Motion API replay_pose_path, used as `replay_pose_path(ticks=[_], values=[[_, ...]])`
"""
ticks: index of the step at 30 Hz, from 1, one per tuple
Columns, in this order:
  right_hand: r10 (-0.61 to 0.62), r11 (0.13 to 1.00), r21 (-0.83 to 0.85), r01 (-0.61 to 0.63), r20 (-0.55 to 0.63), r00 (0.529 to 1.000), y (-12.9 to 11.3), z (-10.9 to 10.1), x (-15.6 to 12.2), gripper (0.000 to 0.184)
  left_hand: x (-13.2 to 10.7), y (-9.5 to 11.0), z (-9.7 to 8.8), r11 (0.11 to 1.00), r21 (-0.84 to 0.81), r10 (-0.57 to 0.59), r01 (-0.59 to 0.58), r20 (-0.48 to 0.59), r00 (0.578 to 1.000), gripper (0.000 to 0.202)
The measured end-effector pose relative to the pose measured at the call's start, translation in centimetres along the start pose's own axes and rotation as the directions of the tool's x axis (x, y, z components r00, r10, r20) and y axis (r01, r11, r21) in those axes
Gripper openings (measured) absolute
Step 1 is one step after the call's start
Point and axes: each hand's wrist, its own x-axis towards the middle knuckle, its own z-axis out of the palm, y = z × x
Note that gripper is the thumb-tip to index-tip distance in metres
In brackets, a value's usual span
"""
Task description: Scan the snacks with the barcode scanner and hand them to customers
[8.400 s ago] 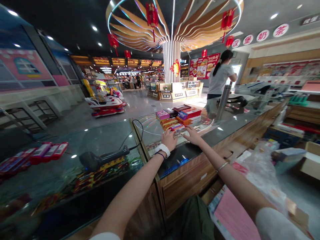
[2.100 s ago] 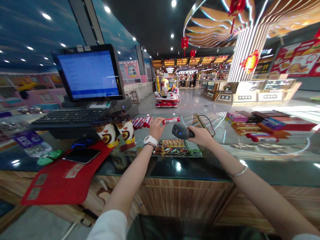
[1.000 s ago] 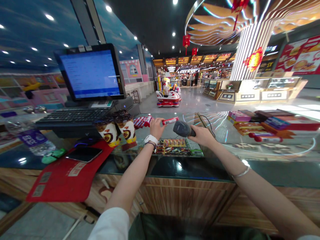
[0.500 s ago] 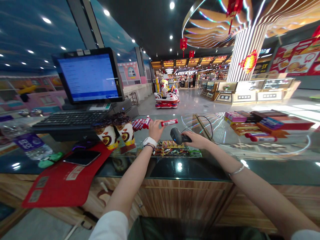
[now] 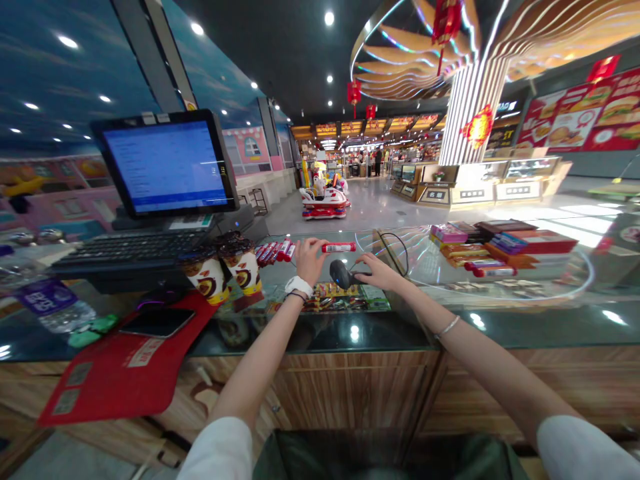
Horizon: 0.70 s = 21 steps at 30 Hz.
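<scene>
My left hand (image 5: 309, 261), with a white band on its wrist, pinches the end of a red candy roll (image 5: 340, 247) with a white label, level above the glass counter. Just right of it, my right hand (image 5: 378, 272) has its fingers at the handle of a dark barcode scanner (image 5: 341, 274). The scanner's head points left, below the candy roll. Its grip looks loose, with the index finger arched over the handle. More red and purple candy rolls (image 5: 273, 251) lie on the counter left of my left hand.
Two patterned cups (image 5: 246, 270) stand left of my hands, before a monitor (image 5: 167, 167) and keyboard (image 5: 125, 250). A phone (image 5: 157, 323) lies on a red mat (image 5: 120, 380) near a water bottle (image 5: 53, 300). Stacked boxed sweets (image 5: 500, 243) sit at the right. Packets (image 5: 345, 297) show under the glass.
The view has turned slightly to the right. My right hand's fingers have loosened and lifted at the scanner's handle. The candy roll has gone from slightly tilted to level in my left hand.
</scene>
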Motion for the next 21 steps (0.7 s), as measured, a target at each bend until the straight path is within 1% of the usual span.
replay_pose_path(ticks=[3, 5, 9, 13, 16, 21], values=[[0.073, 0.997, 0.040, -0.067, -0.155, 0.985, 0.3, -1.3, -0.5, 0.021, -0.3, 1.8, 0.1, 0.999, 0.001, 0.037, -0.037, 0.027, 0.999, 0.025], [0.121, 0.989, 0.110, -0.099, -0.215, 0.969, 0.4, -2.4, -1.4, 0.020, -0.5, 3.2, 0.4, 0.998, -0.008, 0.060, -0.059, 0.042, 0.997, 0.024], [0.188, 0.962, 0.245, -0.123, -0.265, 0.946, 0.5, -4.8, -4.0, 0.026, -0.7, 6.5, 1.8, 0.995, -0.038, 0.096, -0.093, 0.056, 0.994, 0.024], [0.255, 0.943, 0.290, -0.164, -0.311, 0.916, 1.0, -6.7, -7.2, 0.028, -0.8, 10.1, 3.5, 0.993, -0.065, 0.107, -0.102, 0.074, 0.991, 0.027], [0.303, 0.932, 0.302, -0.202, -0.337, 0.891, 2.0, -7.9, -9.6, 0.032, -1.1, 12.9, 5.2, 0.987, -0.089, 0.139, -0.130, 0.099, 0.985, 0.028], [0.384, 0.911, 0.307, -0.274, -0.391, 0.837, 4.2, -9.9, -12.8, 0.035, -1.5, 17.4, 8.2, 0.977, -0.136, 0.188, -0.167, 0.153, 0.970, 0.030]])
